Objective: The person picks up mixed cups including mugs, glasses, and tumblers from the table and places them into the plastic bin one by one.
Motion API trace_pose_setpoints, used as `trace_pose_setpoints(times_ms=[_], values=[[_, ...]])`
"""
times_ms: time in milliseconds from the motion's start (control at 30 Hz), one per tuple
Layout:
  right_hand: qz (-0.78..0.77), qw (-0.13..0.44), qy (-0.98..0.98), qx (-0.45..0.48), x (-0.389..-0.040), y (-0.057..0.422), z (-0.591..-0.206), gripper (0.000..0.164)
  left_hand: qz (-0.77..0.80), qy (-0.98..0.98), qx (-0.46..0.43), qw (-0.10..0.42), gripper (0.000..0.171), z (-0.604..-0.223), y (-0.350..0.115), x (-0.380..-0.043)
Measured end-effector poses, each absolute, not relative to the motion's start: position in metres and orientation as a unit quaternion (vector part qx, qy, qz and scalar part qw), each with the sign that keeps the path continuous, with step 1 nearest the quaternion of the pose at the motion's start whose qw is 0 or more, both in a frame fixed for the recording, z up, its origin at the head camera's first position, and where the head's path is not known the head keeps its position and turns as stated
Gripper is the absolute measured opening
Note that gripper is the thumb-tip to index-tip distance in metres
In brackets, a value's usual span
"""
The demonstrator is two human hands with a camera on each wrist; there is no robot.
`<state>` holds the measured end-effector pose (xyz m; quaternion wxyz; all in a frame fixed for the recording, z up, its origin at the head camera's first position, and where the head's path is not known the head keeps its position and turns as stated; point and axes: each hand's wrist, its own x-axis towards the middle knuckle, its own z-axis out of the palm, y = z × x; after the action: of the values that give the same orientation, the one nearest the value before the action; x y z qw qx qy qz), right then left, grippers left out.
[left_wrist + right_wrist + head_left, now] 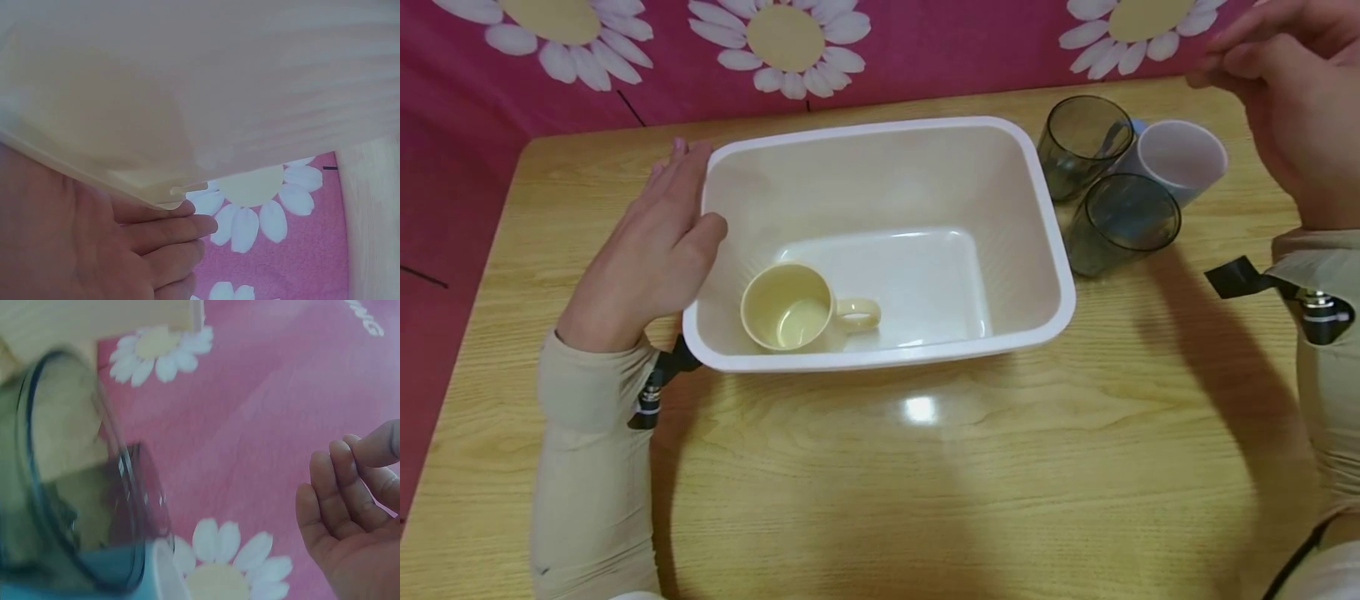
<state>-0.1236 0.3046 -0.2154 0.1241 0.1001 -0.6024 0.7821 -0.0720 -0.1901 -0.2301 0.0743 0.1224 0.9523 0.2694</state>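
Note:
My left hand (651, 242) grips the left rim of a white plastic basin (1051, 208), thumb over the edge and fingers along its outer wall. In the left wrist view, those fingers (169, 234) lie against the outside of the basin. A pale yellow mug (827, 337) stands inside at the near left, its handle toward the right. Raised at the upper right, my right hand (1300, 108) holds nothing, its fingers loosely bent. Nearest to it is a light mug (1187, 158), white inside and bluish outside, beside two smoky glass tumblers (1086, 154).
The tumblers and light mug stand close together against the basin's right side. A wooden table (850, 483) carries everything. Behind its far edge hangs a pink cloth (940, 50) with white daisies.

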Motion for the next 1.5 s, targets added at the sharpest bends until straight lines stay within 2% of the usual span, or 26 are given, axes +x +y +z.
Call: trace_pose_setpoints(times_ms=[300,467,767,1000,1300,1500], values=[[0.758,0.153,-0.63,0.074,-0.127,0.34,-0.235,0.01,0.286,0.945,0.139,0.073,0.066,-0.231,-0.189,-0.072],[0.762,0.172,-0.615,0.105,-0.131,0.359,-0.248,0.01,0.278,0.948,0.138,0.075,0.067,-0.23,-0.188,-0.074],[0.801,0.169,-0.564,0.114,-0.133,0.37,-0.267,0.008,0.27,0.95,0.132,0.08,0.069,-0.23,-0.189,-0.073],[0.782,0.197,-0.585,0.088,-0.136,0.372,-0.277,0.009,0.266,0.951,0.139,0.08,0.069,-0.229,-0.19,-0.075],[0.811,0.181,-0.551,0.073,-0.143,0.366,-0.283,0.01,0.273,0.95,0.127,0.083,0.069,-0.229,-0.193,-0.073],[0.83,0.15,-0.534,0.055,-0.147,0.367,-0.282,0.013,0.274,0.95,0.127,0.08,0.069,-0.23,-0.195,-0.073]])
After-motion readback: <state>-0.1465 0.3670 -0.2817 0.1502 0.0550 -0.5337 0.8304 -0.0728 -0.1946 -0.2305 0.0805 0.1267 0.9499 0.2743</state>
